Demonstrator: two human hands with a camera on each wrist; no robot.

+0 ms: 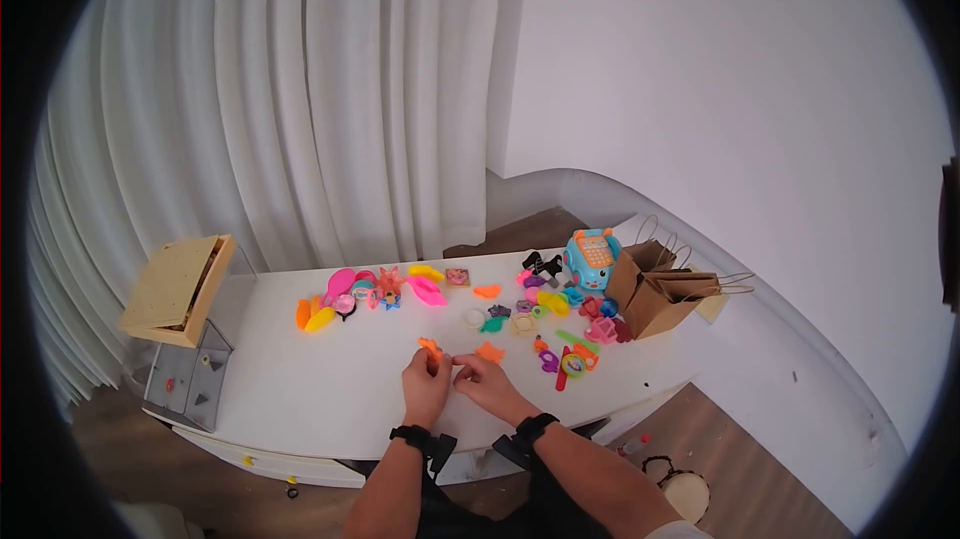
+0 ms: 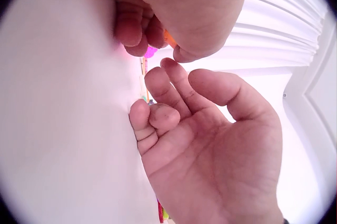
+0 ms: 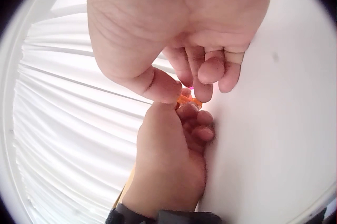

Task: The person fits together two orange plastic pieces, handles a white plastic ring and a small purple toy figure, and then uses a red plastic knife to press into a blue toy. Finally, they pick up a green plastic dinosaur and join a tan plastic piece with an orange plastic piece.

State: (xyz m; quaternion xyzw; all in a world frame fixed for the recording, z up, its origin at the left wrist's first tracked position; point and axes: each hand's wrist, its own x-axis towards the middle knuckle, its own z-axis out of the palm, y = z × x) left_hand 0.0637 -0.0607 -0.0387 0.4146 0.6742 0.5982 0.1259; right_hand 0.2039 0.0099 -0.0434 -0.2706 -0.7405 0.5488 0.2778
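Note:
An orange piece [image 1: 430, 347] is pinched between the thumb and curled fingers of my left hand [image 1: 427, 389] over the front middle of the table; it peeks out in the left wrist view [image 2: 169, 38] and the right wrist view [image 3: 190, 100]. My right hand [image 1: 488, 387] is close beside it, fingers relaxed and loosely bent, holding nothing that shows, fingertips near the left hand. Just beyond the right hand lies another orange piece [image 1: 490, 352] on the white table [image 1: 300, 379]. The left palm hides most of the held piece in the left wrist view.
Colourful toys, among them a pink one [image 1: 428, 291], lie along the back left. A toy phone [image 1: 592, 259], brown paper bags [image 1: 665, 299] and more small toys stand at the right. A wooden box [image 1: 180, 284] tops a clear case at the left edge.

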